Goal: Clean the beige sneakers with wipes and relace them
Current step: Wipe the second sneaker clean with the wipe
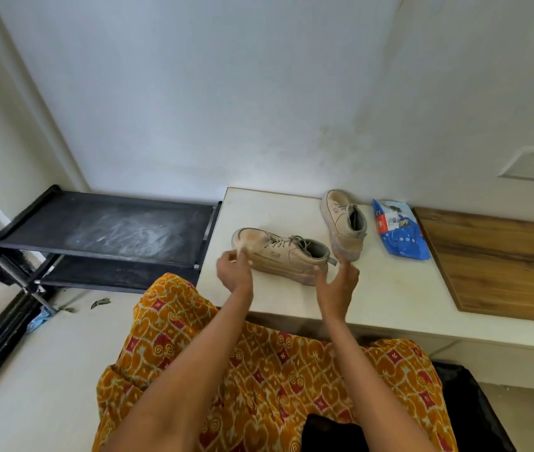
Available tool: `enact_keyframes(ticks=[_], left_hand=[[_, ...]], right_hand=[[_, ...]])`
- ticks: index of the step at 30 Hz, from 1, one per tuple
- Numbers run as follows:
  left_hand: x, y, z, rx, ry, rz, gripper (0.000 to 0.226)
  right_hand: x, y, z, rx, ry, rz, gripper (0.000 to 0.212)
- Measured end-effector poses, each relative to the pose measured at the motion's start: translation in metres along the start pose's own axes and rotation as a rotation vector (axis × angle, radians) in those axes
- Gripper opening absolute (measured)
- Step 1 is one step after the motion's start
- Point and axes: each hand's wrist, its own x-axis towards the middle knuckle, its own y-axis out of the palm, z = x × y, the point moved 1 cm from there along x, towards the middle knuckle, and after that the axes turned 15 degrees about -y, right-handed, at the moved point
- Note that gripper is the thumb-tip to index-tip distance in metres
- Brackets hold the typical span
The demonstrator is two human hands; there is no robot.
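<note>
Two beige sneakers on the white worktop (389, 288), both laced. Near sneaker (283, 254) lying across the worktop, toe to the left, heel to the right, sole down. Far sneaker (344, 223) upright close to the wall, toe pointing far, just right of and beyond the near one; the two apart.

Left hand (234, 269) at the toe of the near sneaker, fingers curled, grip clamped on a pale crumpled wipe (243, 247) pressed against the toe cap. Edges of hand and wipe blurred. Orange-brown staining visible on the toe cap beside the wipe.

Right hand (337, 282) at the heel end of the near sneaker, fingers straight and spread, grip apart, holding nothing; whether the thumb touches the heel cannot be told.

Blue wipes packet (399, 231) flat on the worktop, just right of the far sneaker. Wooden board (500, 262) right of the packet, on the worktop. Black shoe rack (105, 226) left of the worktop, top shelf dusty. Orange patterned garment (259, 370) across the lap, near edge.
</note>
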Motion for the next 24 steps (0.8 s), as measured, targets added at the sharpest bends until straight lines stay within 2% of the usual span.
enact_keyframes(ticks=[2, 4, 7, 11, 19, 24], left_hand=[[0.023, -0.007, -0.015, -0.047, 0.012, -0.101, 0.011], [0.046, -0.012, -0.029, -0.031, 0.016, -0.151, 0.007], [0.079, -0.013, -0.04, 0.089, -0.021, -0.159, 0.014], [0.087, 0.003, -0.035, 0.356, -0.048, -0.045, 0.024], [0.07, 0.01, -0.011, 0.159, -0.001, -0.059, 0.024], [0.057, 0.014, -0.003, 0.052, -0.052, -0.087, 0.023]], right_hand=[[0.015, -0.001, -0.005, 0.025, -0.066, 0.158, 0.048], [0.025, 0.0, -0.01, 0.018, -0.093, 0.252, 0.039], [0.028, 0.0, -0.016, -0.01, -0.128, 0.235, 0.03], [0.029, 0.002, -0.016, -0.008, -0.138, 0.21, 0.024], [0.028, 0.006, -0.018, -0.057, -0.142, 0.175, 0.023], [0.022, 0.004, -0.007, -0.096, -0.143, 0.162, 0.025]])
